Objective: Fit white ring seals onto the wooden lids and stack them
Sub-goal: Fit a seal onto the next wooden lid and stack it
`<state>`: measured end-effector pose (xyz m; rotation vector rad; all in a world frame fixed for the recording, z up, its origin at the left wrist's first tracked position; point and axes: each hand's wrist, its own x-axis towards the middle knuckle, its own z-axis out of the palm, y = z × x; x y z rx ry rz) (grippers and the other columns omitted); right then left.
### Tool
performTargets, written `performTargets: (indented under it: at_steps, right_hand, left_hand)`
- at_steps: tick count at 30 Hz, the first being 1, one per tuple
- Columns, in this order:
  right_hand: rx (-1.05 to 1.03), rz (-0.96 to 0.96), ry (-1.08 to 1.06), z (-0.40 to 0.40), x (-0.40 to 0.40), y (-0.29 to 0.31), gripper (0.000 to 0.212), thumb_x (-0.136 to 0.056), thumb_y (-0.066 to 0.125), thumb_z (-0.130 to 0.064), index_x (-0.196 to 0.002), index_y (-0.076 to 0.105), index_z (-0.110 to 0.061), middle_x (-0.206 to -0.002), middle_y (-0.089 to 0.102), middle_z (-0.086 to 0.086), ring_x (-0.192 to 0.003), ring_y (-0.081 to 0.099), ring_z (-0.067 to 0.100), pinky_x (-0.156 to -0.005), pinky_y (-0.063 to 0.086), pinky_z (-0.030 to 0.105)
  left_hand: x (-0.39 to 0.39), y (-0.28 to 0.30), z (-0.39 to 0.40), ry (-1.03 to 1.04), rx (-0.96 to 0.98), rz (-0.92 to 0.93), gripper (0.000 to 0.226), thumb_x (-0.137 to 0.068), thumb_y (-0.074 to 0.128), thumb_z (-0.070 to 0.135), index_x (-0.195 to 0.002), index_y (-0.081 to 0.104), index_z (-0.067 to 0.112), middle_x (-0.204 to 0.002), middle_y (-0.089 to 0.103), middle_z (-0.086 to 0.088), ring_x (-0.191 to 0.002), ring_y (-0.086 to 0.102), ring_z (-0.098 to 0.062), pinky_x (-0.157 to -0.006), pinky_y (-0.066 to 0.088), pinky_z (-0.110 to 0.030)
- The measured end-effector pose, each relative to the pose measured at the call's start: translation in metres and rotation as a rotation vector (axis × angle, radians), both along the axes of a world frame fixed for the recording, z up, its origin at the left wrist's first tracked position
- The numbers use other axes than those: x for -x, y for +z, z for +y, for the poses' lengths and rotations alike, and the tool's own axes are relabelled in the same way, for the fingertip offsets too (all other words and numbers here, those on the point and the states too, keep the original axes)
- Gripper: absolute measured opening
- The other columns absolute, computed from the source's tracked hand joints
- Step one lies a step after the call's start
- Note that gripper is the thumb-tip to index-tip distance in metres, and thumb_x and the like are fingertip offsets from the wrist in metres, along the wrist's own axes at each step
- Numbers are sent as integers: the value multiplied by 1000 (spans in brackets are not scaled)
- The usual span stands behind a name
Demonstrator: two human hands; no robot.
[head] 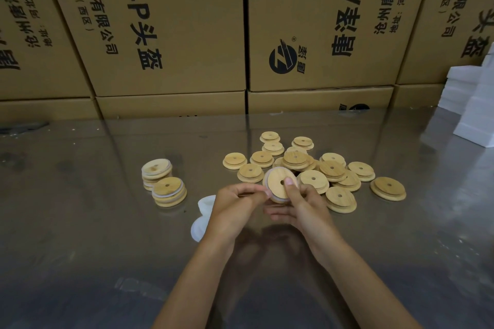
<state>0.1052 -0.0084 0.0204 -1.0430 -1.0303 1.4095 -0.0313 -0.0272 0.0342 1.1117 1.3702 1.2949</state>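
A round wooden lid (276, 181) with a small centre hole is held tilted above the table, a white ring seal (267, 177) around its edge. My right hand (299, 205) grips the lid, thumb pressed near the hole. My left hand (236, 201) pinches the lid's left rim at the seal. Several loose wooden lids (312, 168) lie scattered behind and to the right. Two short stacks of sealed lids (164, 184) stand at the left. A pile of white ring seals (203, 218) lies partly hidden under my left wrist.
The table is a shiny metal surface (80, 222). Large printed cardboard boxes (171, 35) form a wall along its far edge. White foam blocks (473, 109) are stacked at the far right.
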Motion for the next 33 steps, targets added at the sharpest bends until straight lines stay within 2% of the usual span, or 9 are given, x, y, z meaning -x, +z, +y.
performTargets:
  at_steps: [4,9,12,15,22,26,28,31,33]
  right_hand:
    - [-55,-127,37,-4,4,0,38,-98,58,-33,-107,50,3,-73,72,17,-59,67,22,-58,56,29]
    - [-137,-348,47,-6,2,-1,44,-97,59,-38,-101,54,6,-62,60,15,-45,47,15,-45,38,24]
    - [-138,-360,77,-5,1,-1,42,-98,56,-40,-90,58,0,-60,62,11,-45,46,15,-45,37,25]
    - [-112,-332,107,-4,1,-2,38,-101,50,-40,-86,63,-8,-59,65,9,-45,46,14,-45,38,22]
    - [-96,-369,138,-5,6,-1,49,-106,38,-37,-83,67,-4,-56,63,7,-44,46,15,-44,35,22]
    - [-92,-403,151,-5,8,-1,49,-106,37,-37,-88,68,-2,-55,63,5,-44,47,16,-44,35,22]
    - [-69,-396,161,-5,8,0,51,-106,37,-39,-93,69,-1,-57,64,7,-45,48,16,-45,35,23]
    - [-40,-391,176,-4,7,0,51,-105,38,-42,-92,69,-4,-58,65,8,-46,49,15,-46,37,22]
    - [-29,-390,185,-4,6,0,51,-105,38,-43,-90,70,-7,-60,66,7,-47,51,14,-46,39,21]
  left_hand:
    - [4,1,4,88,-32,-26,4,-77,80,19,-77,75,19,-68,71,13,-62,61,10,-53,42,-5]
    - [5,-2,6,127,-55,-39,10,-80,78,21,-84,74,14,-68,70,10,-58,58,3,-51,43,-8]
    - [5,-2,8,168,-98,-42,11,-82,76,20,-88,71,12,-80,72,6,-66,62,0,-54,45,-11]
    - [7,0,7,156,-140,-62,9,-83,75,12,-90,69,15,-83,73,6,-70,64,0,-54,45,-11]
    - [2,-1,4,-3,-221,-12,49,-79,72,-3,-108,63,36,-93,71,10,-71,67,1,-59,46,-10]
    - [-1,-3,5,5,-263,-21,54,-81,67,-9,-115,60,33,-98,71,4,-69,66,-1,-60,49,-13]
    - [2,0,7,75,-269,-33,53,-80,68,-9,-115,60,31,-100,70,1,-70,66,1,-62,49,-14]
    - [18,3,10,303,-286,-121,51,-78,71,-7,-115,58,26,-100,69,3,-73,65,4,-59,51,-14]
    - [34,3,12,465,-269,-227,49,-80,70,-4,-118,54,23,-103,68,-1,-79,66,-8,-53,52,-17]
